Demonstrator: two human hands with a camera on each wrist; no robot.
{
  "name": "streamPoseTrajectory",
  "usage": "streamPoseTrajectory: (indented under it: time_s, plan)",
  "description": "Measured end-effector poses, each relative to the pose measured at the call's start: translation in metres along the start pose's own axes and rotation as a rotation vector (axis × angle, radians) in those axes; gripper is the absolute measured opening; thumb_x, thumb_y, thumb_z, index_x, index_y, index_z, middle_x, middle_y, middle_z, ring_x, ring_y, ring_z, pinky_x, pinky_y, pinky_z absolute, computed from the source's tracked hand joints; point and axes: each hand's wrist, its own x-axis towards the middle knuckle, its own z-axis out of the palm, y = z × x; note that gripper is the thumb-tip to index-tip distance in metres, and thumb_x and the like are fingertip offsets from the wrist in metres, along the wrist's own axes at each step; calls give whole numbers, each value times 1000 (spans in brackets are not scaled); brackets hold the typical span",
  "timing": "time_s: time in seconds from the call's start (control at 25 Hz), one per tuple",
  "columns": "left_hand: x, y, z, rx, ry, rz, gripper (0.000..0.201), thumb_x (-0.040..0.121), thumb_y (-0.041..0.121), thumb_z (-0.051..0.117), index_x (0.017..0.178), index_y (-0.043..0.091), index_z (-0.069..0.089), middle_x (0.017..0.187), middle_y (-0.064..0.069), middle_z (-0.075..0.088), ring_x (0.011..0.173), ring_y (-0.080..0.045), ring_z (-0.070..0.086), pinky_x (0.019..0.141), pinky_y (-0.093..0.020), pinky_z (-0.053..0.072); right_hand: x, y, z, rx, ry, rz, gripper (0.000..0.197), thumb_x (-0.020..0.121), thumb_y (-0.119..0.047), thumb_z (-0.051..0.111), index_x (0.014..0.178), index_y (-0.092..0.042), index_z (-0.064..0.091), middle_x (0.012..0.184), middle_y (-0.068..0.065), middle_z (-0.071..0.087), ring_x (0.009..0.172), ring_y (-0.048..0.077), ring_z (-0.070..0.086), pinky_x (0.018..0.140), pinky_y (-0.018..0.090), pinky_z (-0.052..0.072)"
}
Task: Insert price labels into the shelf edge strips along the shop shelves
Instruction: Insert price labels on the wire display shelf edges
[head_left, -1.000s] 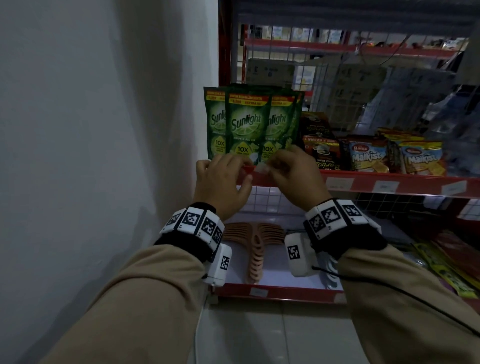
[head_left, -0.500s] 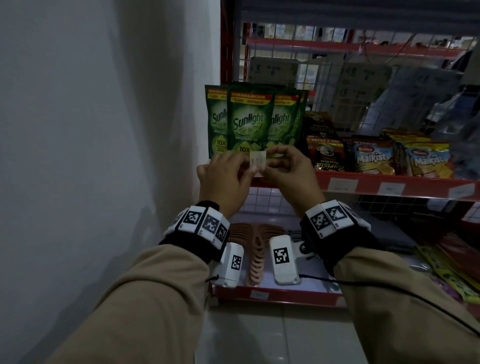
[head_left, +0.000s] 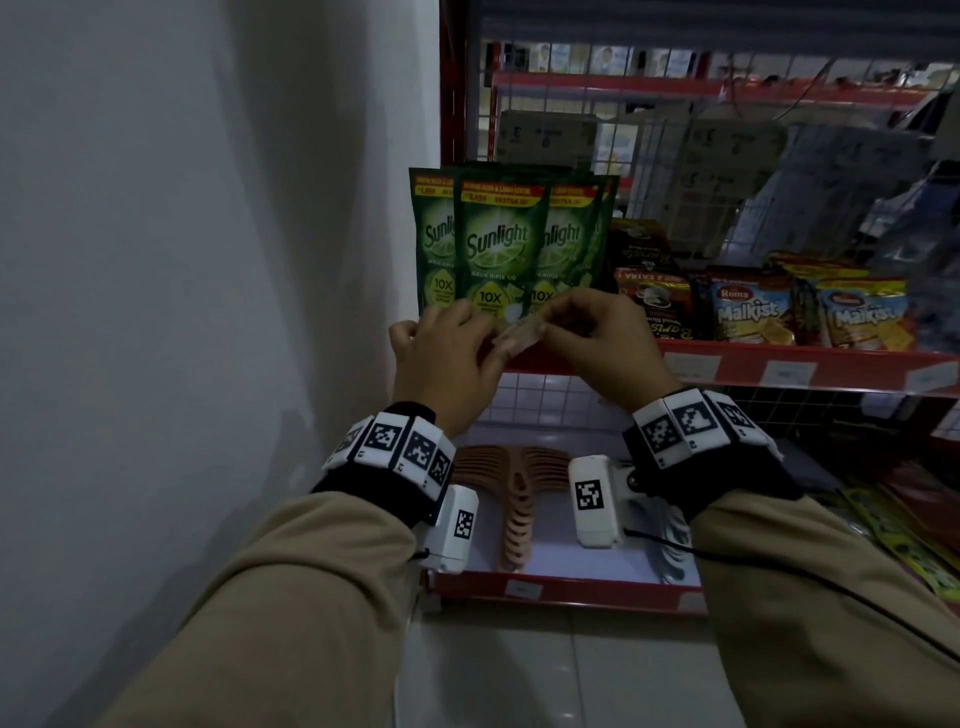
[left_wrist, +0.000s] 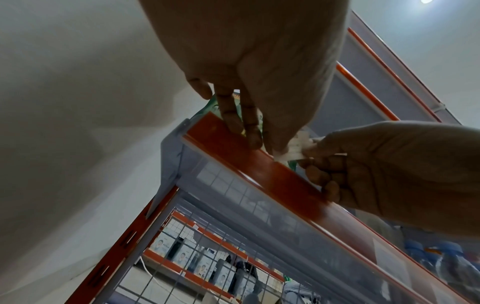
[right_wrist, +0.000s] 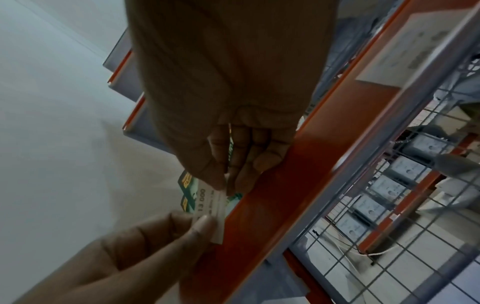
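A small white price label (head_left: 519, 332) is pinched between both hands just above the left end of the red shelf edge strip (head_left: 540, 358). My left hand (head_left: 467, 343) holds its left end and my right hand (head_left: 566, 332) its right end. The right wrist view shows the label (right_wrist: 207, 205), printed "13.000", held between right thumb and forefinger beside the strip (right_wrist: 285, 185). In the left wrist view the label (left_wrist: 293, 148) sits at the strip's (left_wrist: 259, 164) upper edge. I cannot tell whether it touches the strip.
Green Sunlight pouches (head_left: 498, 244) stand right behind the hands, with Malkist packs (head_left: 748, 312) further right. Three labels (head_left: 693, 366) sit in the strip to the right. A white wall (head_left: 208, 312) closes the left side. Brown plastic pieces (head_left: 519, 499) lie on the lower shelf.
The hands rose from the strip with the label held upright between them. Now the label is tilted flatter and sits slightly lower, close over the strip.
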Motion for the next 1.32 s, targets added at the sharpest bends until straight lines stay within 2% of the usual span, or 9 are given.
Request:
streamPoseTrajectory:
  time_s: [0.24, 0.4, 0.48, 0.64, 0.72, 0.84, 0.92, 1.12, 1.32]
  plan:
    - [4, -2, -7, 16, -61, 33, 17, 89, 43, 55, 98, 30, 63, 99, 10, 60, 98, -18, 51, 78, -32, 17, 0, -8, -1, -253, -38, -193, 11, 87, -16, 64, 95, -20, 70, 86, -3, 68, 77, 10, 62, 71, 28, 51]
    - [7, -8, -16, -138, -53, -2, 11, 91, 32, 53, 99, 29, 60, 88, 10, 63, 90, -15, 57, 79, -28, 17, 1, -2, -1, -155, 78, -60, 8, 87, -15, 65, 91, -19, 71, 81, -8, 66, 75, 3, 60, 71, 19, 49]
    - [10, -12, -19, -229, -74, -36, 13, 90, 25, 53, 101, 29, 59, 79, 10, 63, 82, -13, 59, 84, -29, 24, 1, 0, 1, -137, 96, -3, 7, 87, -16, 66, 89, -20, 70, 78, -9, 64, 73, 3, 58, 69, 19, 46]
    - [11, -12, -22, -274, -101, -22, 19, 86, 21, 56, 104, 24, 60, 79, 8, 63, 78, -16, 61, 89, -46, 44, 0, -3, 4, -159, 42, -37, 7, 87, -15, 65, 88, -19, 70, 78, -9, 63, 72, 2, 56, 68, 18, 45]
    - [10, -12, -20, -208, -115, 14, 22, 83, 23, 57, 105, 24, 61, 86, 8, 62, 88, -17, 58, 90, -43, 40, -1, -5, 5, -164, 10, -84, 9, 87, -12, 65, 89, -18, 71, 80, -9, 64, 72, 3, 57, 69, 18, 45]
    - [7, -11, -15, -48, -115, 55, 21, 84, 32, 60, 103, 22, 61, 99, 2, 58, 100, -21, 51, 83, -34, 26, -3, -4, 9, -228, -24, -102, 11, 87, -14, 64, 94, -20, 71, 90, -4, 68, 87, 16, 60, 80, 35, 49]
    - [5, -9, -13, 17, -90, 69, 20, 86, 32, 59, 101, 19, 62, 100, -1, 57, 99, -23, 50, 79, -32, 21, -4, -3, 11, -346, -31, -117, 14, 87, -16, 63, 98, -21, 70, 95, -2, 65, 96, 23, 51, 84, 42, 45]
    - [3, -9, -13, 103, -38, 106, 17, 86, 28, 58, 98, 18, 64, 96, -2, 57, 95, -24, 53, 75, -28, 12, -7, -5, 12, -511, -90, -148, 18, 85, -21, 63, 103, -19, 66, 103, 6, 57, 104, 31, 45, 84, 43, 43]
    - [4, -10, -15, 142, -35, 108, 17, 87, 29, 58, 90, 16, 68, 90, -4, 55, 90, -25, 52, 76, -31, 15, -4, -8, 13, -620, -164, -123, 22, 88, -23, 60, 109, -23, 66, 107, 8, 55, 108, 33, 43, 86, 44, 41]
